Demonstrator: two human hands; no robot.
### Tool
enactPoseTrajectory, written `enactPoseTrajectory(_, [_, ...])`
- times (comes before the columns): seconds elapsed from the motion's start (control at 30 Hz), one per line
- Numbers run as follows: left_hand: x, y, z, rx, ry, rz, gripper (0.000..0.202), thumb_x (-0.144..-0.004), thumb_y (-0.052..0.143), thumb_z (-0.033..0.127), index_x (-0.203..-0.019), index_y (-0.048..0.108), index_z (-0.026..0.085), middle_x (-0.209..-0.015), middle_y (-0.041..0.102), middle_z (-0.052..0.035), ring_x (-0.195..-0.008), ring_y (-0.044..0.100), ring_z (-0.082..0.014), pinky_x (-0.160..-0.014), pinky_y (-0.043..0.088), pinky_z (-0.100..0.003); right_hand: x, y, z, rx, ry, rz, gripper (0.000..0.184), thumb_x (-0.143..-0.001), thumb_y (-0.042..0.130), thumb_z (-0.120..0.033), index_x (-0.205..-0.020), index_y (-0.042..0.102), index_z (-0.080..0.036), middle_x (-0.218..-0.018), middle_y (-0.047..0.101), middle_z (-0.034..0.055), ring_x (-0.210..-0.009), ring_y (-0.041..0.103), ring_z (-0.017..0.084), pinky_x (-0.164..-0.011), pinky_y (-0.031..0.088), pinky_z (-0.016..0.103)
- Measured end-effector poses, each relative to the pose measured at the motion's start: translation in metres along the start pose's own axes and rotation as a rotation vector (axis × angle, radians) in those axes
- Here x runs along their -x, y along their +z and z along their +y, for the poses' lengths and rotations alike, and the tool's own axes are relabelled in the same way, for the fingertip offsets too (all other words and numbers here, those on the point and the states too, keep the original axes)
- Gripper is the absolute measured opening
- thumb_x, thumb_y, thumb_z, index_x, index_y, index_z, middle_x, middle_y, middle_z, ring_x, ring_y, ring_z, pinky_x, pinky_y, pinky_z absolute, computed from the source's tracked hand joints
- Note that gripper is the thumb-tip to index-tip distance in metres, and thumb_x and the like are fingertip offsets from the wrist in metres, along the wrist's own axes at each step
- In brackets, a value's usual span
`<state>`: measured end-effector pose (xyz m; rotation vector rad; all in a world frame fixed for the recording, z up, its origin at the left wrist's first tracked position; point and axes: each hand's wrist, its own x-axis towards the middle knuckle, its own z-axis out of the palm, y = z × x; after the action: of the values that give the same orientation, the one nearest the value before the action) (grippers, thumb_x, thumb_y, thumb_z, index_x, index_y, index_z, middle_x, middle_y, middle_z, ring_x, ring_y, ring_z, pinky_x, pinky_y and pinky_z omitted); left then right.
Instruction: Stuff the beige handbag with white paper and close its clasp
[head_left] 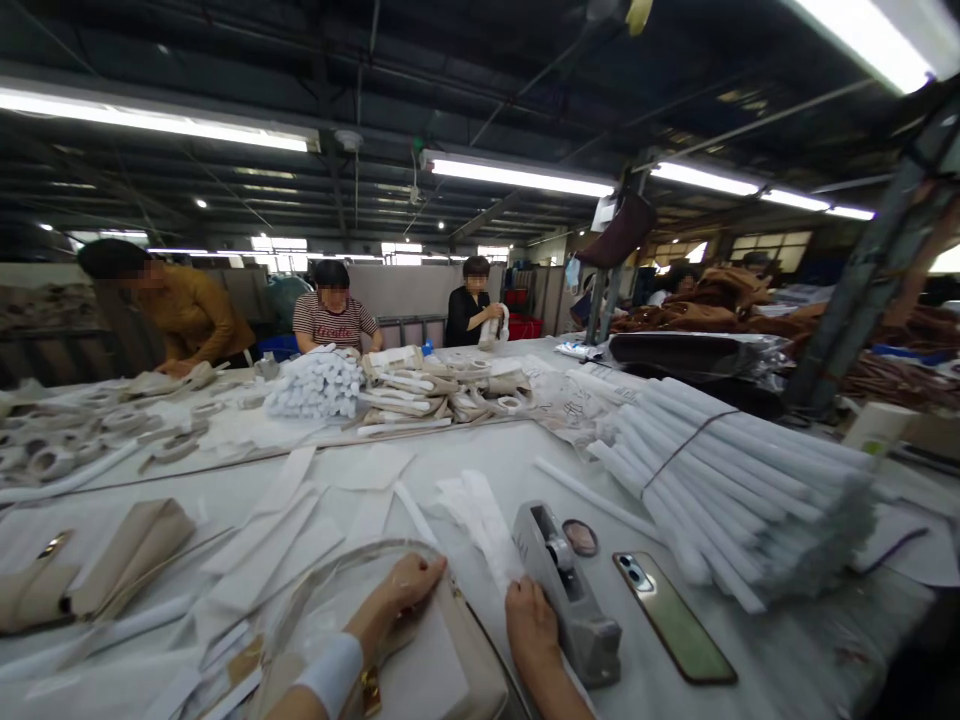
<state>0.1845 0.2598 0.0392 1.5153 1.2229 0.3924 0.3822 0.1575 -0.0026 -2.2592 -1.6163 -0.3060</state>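
Observation:
A beige handbag [442, 655] with gold hardware lies in front of me, its strap [330, 570] arching over the bag's upper side. My left hand [409, 590], with a white band around the wrist, is closed at the strap's far end, above the bag. To its right, my right hand [531, 620] has its fingers curled over the near end of some thin white sheets [484, 520]. A grey tape dispenser [570, 600] stands right beside that hand. What lies under the right fingers is partly hidden.
A phone [675, 620] and a tape roll [580, 537] lie right of the dispenser. Farther right is a tied bundle of white foam tubes [720, 480]. Another beige bag [97, 560] and white strips [277, 540] lie left. Several people work across the table.

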Motion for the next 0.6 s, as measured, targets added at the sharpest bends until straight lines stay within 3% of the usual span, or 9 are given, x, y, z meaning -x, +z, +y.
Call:
enactPoseTrajectory(0.17, [0.001,0.002,-0.004,0.023,-0.01,-0.068,0.047,-0.076,0.049,0.068,-0.062,0.061,0.025,-0.07,0.066,-0.0043,-0.086,0.065,-0.0296,-0.078,0.05,-0.038,0.0,0.007,0.008,-0.027,0.021,-0.007,0.031,-0.083,0.041,0.002,-0.071,0.065,-0.015,-0.077,0.065,0.0102,-0.077,0.063,0.021,-0.066,0.041,0.028])
enactPoseTrajectory(0.27, [0.001,0.003,-0.005,0.084,0.005,-0.135,0.046,-0.077,0.047,0.069,-0.069,0.065,0.027,-0.08,0.07,-0.0033,-0.092,0.065,-0.0282,-0.083,0.05,-0.038,-0.002,0.007,0.009,-0.067,0.02,-0.013,0.028,-0.089,0.045,-0.009,-0.07,0.064,-0.015,-0.075,0.065,0.0092,-0.074,0.063,0.02,-0.067,0.04,0.028])
enactPoseTrajectory(0.4, [-0.003,0.002,-0.007,0.087,-0.013,-0.135,0.04,-0.072,0.055,0.068,-0.07,0.066,0.03,-0.087,0.07,-0.0018,-0.101,0.062,-0.0294,-0.094,0.044,-0.041,-0.003,0.003,0.01,-0.147,0.008,-0.018,0.03,-0.093,0.046,-0.023,-0.07,0.064,-0.017,-0.073,0.065,0.0065,-0.07,0.063,0.017,-0.067,0.04,0.027])
enactPoseTrajectory(0.6, [-0.005,0.006,-0.002,0.132,0.002,-0.25,0.023,-0.073,0.057,0.05,-0.071,0.068,0.03,-0.087,0.07,-0.0006,-0.104,0.061,-0.028,-0.096,0.043,-0.04,0.001,0.004,0.013,-0.342,-0.038,0.006,0.033,-0.094,0.037,-0.016,-0.075,0.065,-0.018,-0.077,0.065,0.0052,-0.074,0.062,0.016,-0.069,0.039,0.027])
